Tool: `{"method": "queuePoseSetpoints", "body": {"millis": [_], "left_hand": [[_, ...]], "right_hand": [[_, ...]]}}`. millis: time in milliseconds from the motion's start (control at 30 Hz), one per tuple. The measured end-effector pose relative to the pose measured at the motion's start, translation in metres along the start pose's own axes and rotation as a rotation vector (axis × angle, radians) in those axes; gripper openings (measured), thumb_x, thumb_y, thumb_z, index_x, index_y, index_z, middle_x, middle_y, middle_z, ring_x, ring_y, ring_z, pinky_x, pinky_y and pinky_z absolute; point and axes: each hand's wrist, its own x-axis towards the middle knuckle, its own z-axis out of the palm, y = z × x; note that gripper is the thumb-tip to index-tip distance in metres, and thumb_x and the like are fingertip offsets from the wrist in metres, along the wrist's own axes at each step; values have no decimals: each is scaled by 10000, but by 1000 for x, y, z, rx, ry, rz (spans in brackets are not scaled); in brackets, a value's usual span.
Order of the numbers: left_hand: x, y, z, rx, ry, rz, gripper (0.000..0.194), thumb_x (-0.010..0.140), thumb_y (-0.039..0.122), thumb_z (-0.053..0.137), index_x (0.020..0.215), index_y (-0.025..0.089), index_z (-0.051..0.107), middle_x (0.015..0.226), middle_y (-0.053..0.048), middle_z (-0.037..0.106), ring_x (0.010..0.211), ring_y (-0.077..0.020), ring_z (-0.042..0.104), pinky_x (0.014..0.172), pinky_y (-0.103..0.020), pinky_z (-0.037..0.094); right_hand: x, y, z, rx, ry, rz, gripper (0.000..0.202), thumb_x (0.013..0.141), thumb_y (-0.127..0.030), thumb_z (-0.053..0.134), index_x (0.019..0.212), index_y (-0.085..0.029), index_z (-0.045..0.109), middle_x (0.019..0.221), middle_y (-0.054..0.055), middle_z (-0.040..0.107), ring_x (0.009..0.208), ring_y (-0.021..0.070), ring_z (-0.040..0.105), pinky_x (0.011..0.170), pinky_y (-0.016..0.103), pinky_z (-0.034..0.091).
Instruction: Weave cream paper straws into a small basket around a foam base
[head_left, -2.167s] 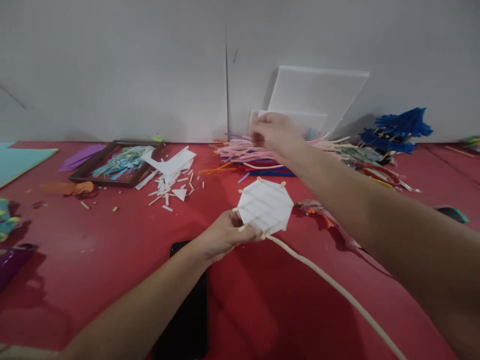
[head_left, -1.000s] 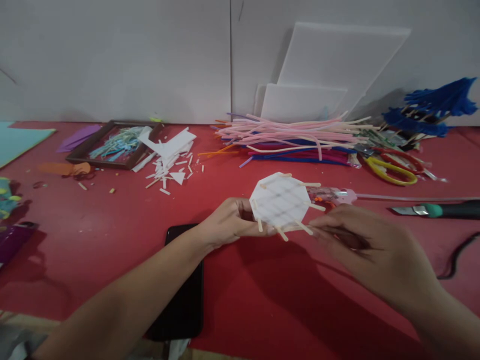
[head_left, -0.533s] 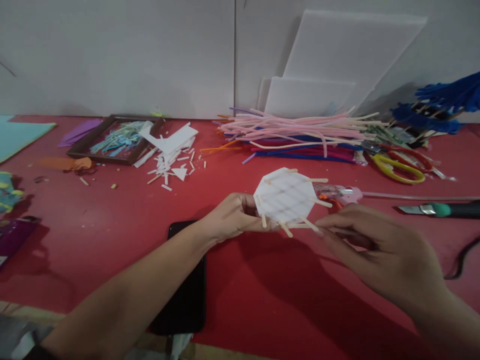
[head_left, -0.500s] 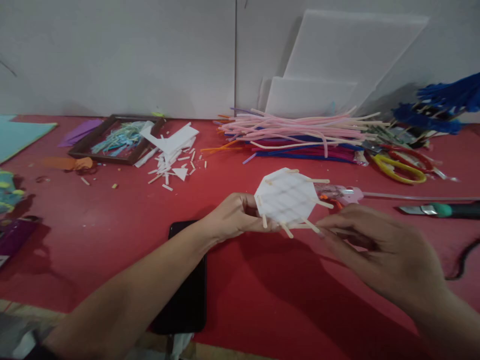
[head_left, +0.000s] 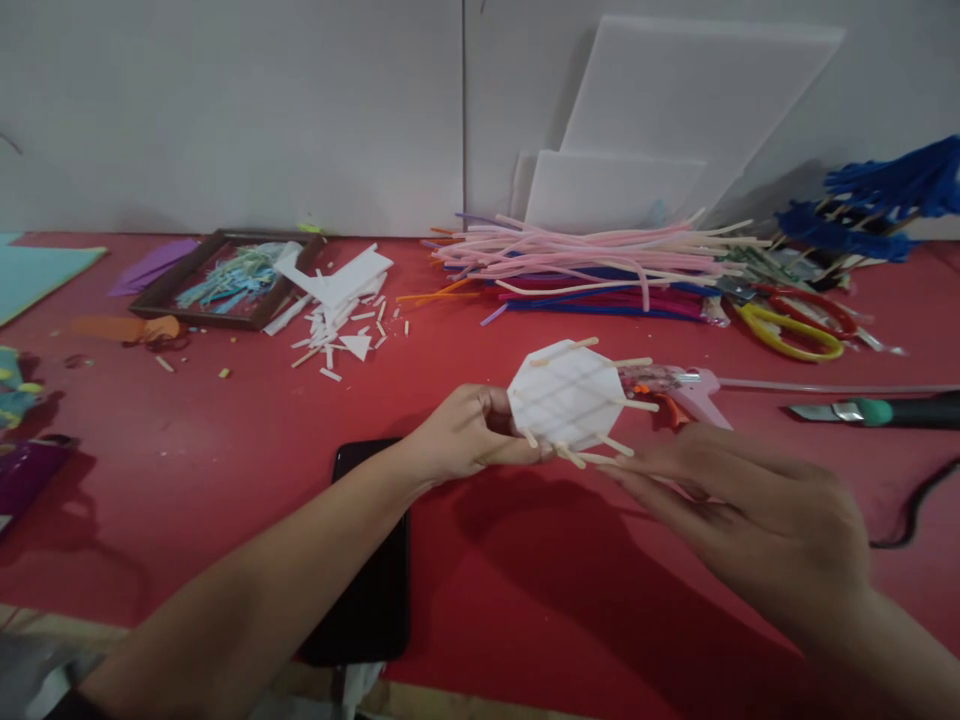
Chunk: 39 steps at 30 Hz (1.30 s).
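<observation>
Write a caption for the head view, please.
Left hand holds a white disc above a red table; right hand pinches a cream strip.

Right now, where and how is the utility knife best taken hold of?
Probably by its black handle, just right of the green collar, the right hand coming down from the near side, fingers across it. The knife lies with its bare blade pointing left, and a pale rod runs just beyond it. The handle's end is out of view.
</observation>
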Motion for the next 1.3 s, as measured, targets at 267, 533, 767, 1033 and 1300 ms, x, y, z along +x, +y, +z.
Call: {"method": "queuePoseSetpoints", "body": {"millis": [267,533,767,1033,1300], "left_hand": [[-3,3,1,-26,-12,-2,164,562,165,799,634,122,658,605,39,586,581,-65,487,584,-192,373],[-4,7,2,-88,-62,-17,150,547,112,776,660,122,678,630,31,630,614,-77,538,633,-192,414],[-4,6,1,-53,-71,6,155,569,153,794,686,122,696,657,13,652,629,-88,557,628,-200,419],[-3,4,1,-66,-79,8,226,594,175,826,789,129,723,757,-17,712,698,-107,617,678,-209,478],[-1,1,3,-65,-32,59,251,652,232,816,867,135,729,851,-43,740,783,-122,649,776,-244,503]], "right_hand": [[-5,2,3,-37,3,132,144,879,-230,613,744,-230,663,549,-25,627,442,76,528,424,215,340],[-6,9,4,206,-110,366,136,826,-273,621,734,-237,713,617,4,682,474,105,567,417,211,395],[-17,17,9,430,-200,701,260,786,-467,665,783,-217,737,729,38,720,563,132,598,469,229,447],[1,13,10,823,-288,990,355,587,-514,831,692,-191,728,585,1,608,467,71,458,424,207,375],[-1,9,17,927,-162,1108,345,587,-482,814,618,-181,650,424,-67,407,382,32,258,360,193,176]]}}
